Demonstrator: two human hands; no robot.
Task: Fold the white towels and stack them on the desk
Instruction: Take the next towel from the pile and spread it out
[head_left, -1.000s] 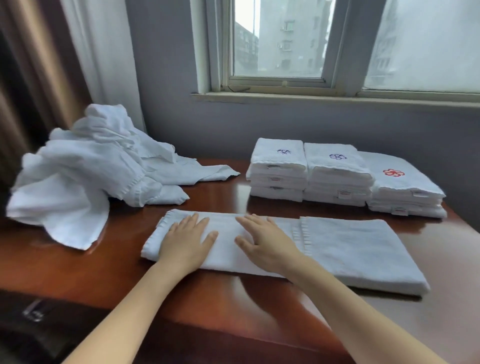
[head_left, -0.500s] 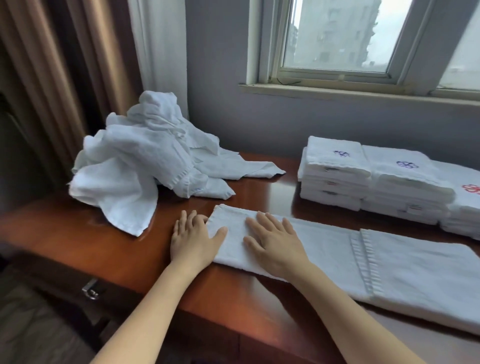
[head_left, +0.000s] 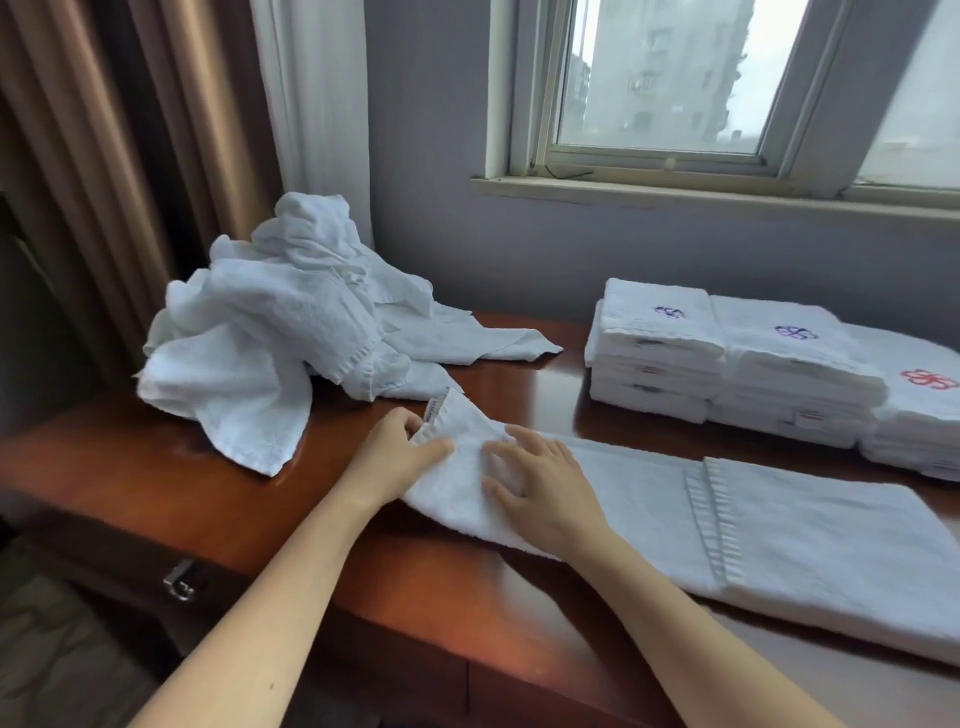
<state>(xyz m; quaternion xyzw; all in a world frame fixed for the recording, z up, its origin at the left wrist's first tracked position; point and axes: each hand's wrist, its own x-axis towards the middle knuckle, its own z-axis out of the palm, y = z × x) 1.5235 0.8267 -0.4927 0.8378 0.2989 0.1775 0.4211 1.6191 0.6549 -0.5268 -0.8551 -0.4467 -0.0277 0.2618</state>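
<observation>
**Grey Daylight, Bent Edges**

Overcast daylight enters through the white-framed glass window (head_left: 675, 78), its panes pale and washed out. The glossy red-brown wooden desk (head_left: 156, 483) returns a whitish sheen toward the far wall and an orange glow at its front edge. Soft shadow pools under the crumpled heap of white towels (head_left: 249, 338). The brown pleated curtain (head_left: 104, 156) is dim. Straight lines bow near the borders; the right hand (head_left: 540, 483) is slightly smeared.

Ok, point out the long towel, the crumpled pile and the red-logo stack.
long towel (head_left: 831, 545): head view, on its flat right half.
crumpled pile (head_left: 270, 338): head view, on the middle of the heap.
red-logo stack (head_left: 917, 410): head view, on the top towel just below the logo.
</observation>
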